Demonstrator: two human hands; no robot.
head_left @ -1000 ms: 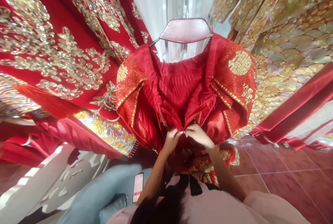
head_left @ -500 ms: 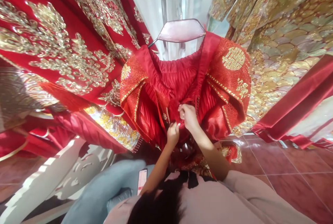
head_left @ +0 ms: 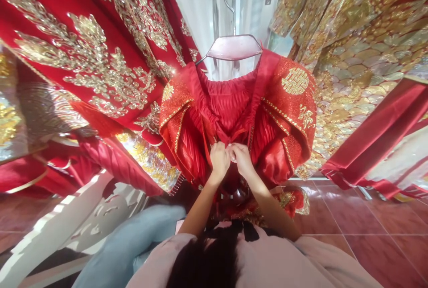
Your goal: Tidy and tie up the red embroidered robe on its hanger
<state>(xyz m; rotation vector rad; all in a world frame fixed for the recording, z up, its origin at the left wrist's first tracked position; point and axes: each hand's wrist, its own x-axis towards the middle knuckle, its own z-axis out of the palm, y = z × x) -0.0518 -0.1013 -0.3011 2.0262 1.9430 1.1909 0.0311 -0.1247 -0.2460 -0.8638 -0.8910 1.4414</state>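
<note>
1. At your far left, a red cloth hangs at a slant, its smooth surface crusted with shiny gold ornament in branching, leafy shapes.
2. Lower left stands a white piece of furniture, carved in openwork with a stepped edge. Just beside it is your bent leg, in pale blue trousers.
3. In the middle, directly before you, is the red garment, with a hanger at its neckline: a curved metal hook above a pale, flat panel with angled ends. The inside is soft, finely pleated and gathered; the rounded shoulders are glittery orange-red, edged with lines of gold beads. A round gold emblem sits on the right-hand shoulder.
4. Your left hand reaches up to the lower point of the neckline, back of the hand showing, fingers curled closed on the garment's front.
5. Your right hand meets it from the other side, wrist bent inward, fingers folded, thumb and forefinger pinched on the red cloth. The fingertips hide the exact piece.
6. At right, a gold cloth is patterned with overlapping scales. Beside it slants a folded, smooth red fabric, above glossy reddish floor tiles.
</note>
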